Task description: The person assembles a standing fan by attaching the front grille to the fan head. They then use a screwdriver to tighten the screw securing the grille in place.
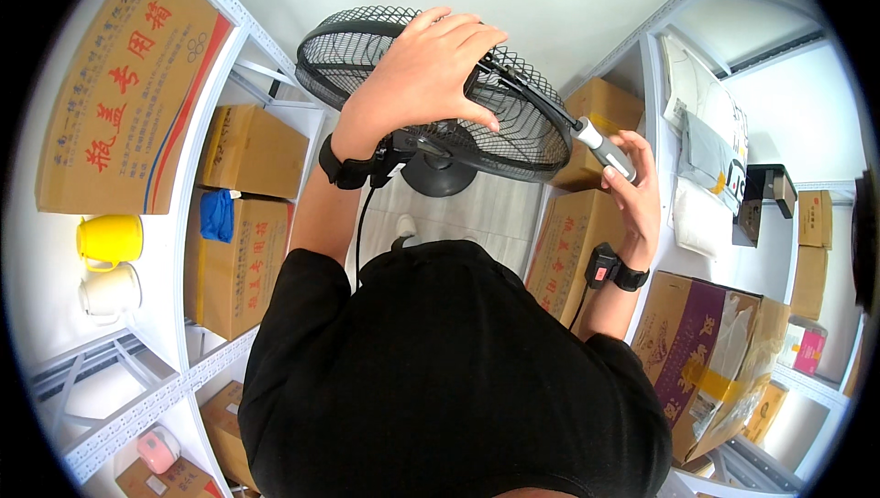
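In front of me stands a black pedestal fan point(513, 136), its wire grille tilted and its round base point(440, 177) on the floor. My left hand point(422, 76) lies over the fan's head, the fingers and thumb curved round a dark part at its middle; the fingertips' exact contact is hidden. My right hand point(632, 172) grips a slim tool by its grey and white handle point(605, 149), fingers wrapped round it. A thin black shaft runs from the handle along the grille; its working end is hard to make out. Both wrists wear black straps with small devices.
White metal shelving flanks both sides. Cardboard boxes point(128, 85) fill the left shelves, with a yellow mug point(110, 239) and a white mug point(110, 292). Right are a purple-banded carton point(701, 351), more boxes point(564, 250) and plastic-wrapped packages point(710, 154). A wall stands behind the fan.
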The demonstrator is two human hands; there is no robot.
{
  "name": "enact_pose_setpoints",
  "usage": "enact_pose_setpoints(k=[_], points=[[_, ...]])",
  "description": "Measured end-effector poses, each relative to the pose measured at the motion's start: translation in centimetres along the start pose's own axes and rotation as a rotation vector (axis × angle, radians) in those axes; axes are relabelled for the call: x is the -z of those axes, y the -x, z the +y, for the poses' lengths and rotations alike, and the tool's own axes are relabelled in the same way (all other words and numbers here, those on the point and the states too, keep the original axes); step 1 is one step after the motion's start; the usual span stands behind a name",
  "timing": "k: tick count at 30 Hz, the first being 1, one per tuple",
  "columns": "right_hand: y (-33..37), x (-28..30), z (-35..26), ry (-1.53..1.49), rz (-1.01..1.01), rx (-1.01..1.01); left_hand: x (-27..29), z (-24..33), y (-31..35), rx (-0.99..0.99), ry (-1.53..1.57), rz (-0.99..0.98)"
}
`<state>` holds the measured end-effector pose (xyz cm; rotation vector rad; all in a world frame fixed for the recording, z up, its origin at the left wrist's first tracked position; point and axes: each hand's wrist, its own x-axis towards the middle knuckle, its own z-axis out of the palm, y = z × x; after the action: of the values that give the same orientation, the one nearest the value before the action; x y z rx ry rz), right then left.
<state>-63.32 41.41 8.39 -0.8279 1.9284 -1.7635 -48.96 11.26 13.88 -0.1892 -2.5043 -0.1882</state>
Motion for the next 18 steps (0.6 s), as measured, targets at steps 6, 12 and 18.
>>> enact_pose_setpoints(k=[6, 12, 18], points=[[-0.3, 1.1, 0.2, -0.054, -0.057, -0.187, 0.3, 0.2, -0.1, 0.047, 0.020, -0.048], [0.3, 0.6, -0.7, -0.008, -0.004, -0.022, 0.3, 0.2, -0.1, 0.046, 0.029, -0.052], [-0.6, 1.2, -0.2, -0.127, -0.040, -0.248, 0.2, -0.1, -0.3, -0.047, -0.023, -0.068]])
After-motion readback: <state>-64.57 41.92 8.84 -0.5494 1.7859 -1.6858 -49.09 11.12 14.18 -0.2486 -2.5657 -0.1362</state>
